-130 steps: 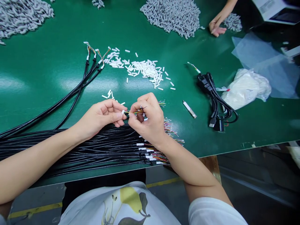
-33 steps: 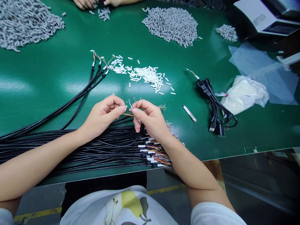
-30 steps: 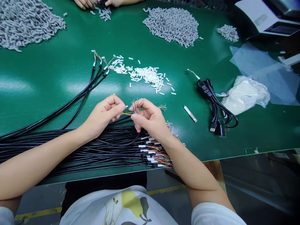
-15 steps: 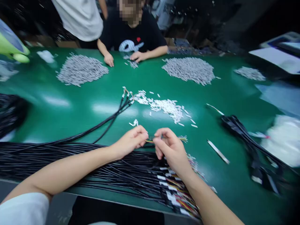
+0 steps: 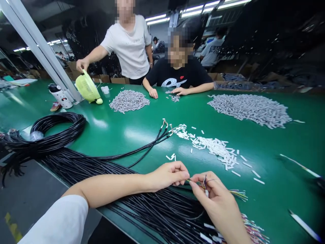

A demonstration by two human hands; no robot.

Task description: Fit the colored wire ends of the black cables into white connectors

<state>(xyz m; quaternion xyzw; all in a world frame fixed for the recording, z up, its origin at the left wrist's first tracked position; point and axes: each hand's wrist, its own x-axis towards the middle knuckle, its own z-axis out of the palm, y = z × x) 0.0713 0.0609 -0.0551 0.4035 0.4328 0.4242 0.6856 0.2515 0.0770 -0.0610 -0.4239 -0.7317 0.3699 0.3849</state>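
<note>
My left hand is closed in a pinch on thin coloured wires, a short length of which shows between my two hands. Opposite it, my right hand pinches the same wires, and a dark wire with a small white connector sticks out among its fingers. Beyond the right hand, loose coloured wire ends fan out. Under both forearms lies a thick bundle of black cables, with white tags and coloured ends at the lower right. Several small white tubes are scattered ahead of my hands.
Grey pieces form a left pile and a right pile. Coiled black cable lies left. One co-worker's hand holds a green fan; a seated co-worker's hands touch grey pieces. A white-handled tool and a patterned bottle are also there.
The view has swung left and up, bringing the cable coil and the fan with a co-worker's hand on it into sight. My hands have come closer together, still pinching the wires.
</note>
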